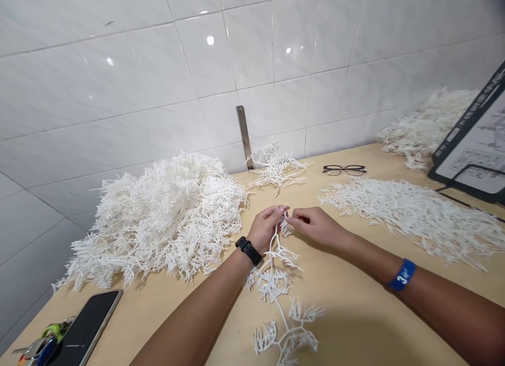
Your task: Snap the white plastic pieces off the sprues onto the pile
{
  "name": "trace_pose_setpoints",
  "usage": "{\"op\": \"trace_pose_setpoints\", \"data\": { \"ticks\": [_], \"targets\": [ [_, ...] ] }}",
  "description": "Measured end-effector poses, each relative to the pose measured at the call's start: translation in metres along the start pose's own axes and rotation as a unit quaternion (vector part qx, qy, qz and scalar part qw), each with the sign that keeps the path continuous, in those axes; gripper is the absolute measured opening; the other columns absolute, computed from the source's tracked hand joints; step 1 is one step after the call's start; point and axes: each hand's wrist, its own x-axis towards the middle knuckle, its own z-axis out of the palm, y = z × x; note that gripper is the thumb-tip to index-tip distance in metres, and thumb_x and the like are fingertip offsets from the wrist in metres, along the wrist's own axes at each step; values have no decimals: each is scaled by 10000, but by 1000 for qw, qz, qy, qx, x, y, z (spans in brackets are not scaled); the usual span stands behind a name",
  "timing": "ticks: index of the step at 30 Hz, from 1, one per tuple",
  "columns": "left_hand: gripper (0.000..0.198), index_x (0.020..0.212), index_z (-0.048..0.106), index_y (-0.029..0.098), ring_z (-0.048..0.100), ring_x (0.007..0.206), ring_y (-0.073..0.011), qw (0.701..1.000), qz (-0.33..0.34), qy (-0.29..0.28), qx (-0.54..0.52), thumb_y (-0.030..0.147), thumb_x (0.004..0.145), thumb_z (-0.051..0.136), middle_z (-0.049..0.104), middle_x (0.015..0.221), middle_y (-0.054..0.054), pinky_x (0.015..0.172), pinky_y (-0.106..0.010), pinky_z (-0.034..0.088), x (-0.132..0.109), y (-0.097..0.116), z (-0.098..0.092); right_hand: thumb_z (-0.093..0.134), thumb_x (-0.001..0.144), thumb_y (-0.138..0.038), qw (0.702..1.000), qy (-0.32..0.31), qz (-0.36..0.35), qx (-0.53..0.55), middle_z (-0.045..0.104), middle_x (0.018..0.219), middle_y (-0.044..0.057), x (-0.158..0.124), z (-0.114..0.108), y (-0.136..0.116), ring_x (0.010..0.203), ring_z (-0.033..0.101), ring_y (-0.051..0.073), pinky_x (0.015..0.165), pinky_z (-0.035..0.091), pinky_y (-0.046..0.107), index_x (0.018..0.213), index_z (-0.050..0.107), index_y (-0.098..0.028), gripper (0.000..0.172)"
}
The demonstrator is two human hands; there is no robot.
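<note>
Between fingertips (282, 210) — white branched sprig (273, 283)

The fingers of the left hand (266, 229) and right hand (315, 226) hide the top of the white sprig (276, 287), whose lower end runs off the picture's bottom edge. At the table's (355, 324) near-left corner, the edge cuts off the phone (87, 329) and keys (39, 350); the printed sheet (473, 134), cut off at right, is too small to read.

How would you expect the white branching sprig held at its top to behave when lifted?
The white branching sprig is probably very light, given its thin stems. Its fine tips look fragile, and its side branches could snag on the heaped white sprigs.
</note>
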Motion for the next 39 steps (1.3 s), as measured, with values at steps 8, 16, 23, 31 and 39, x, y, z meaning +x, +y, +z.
{"op": "trace_pose_setpoints", "data": {
  "ticks": [8,16,23,31,39],
  "targets": [
    [370,854,720,112,565,725,-132,997,27,1,78,421,659,781,653,778,-45,686,-264,427,2,-4,1,565,838,-473,1000,-8,-16,-17,465,599,-44,-1,5,0,565,412,118,538,275,247,707,466,-197,321],
    [353,843,723,103,553,681,-129,990,46,40,130,420,691,746,663,742,-54,665,-269,436,1,-5,2,582,839,-428,997,48,-41,-46,447,567,-54,-4,4,-2,527,400,114,523,291,239,735,490,-202,265],
    [292,812,740,112,608,811,-163,989,61,57,122,359,658,768,711,873,-90,777,-291,462,4,-7,1,527,904,-291,975,13,-168,-148,691,947,57,-11,4,-10,825,619,185,701,418,274,1037,632,-211,187],
    [310,860,732,112,602,752,-156,988,36,38,146,377,700,738,696,842,-86,696,-282,468,6,-13,-4,481,935,-294,955,-48,-121,-265,709,1014,80,-7,9,-10,873,656,233,682,398,299,1005,627,-185,195],
    [220,874,689,113,580,659,-106,982,69,93,149,302,766,661,639,721,-35,681,-249,467,5,-7,-5,416,960,-296,953,-36,-106,-283,662,787,40,-8,0,-6,695,596,165,589,285,279,772,614,-191,292]
  ]
}}
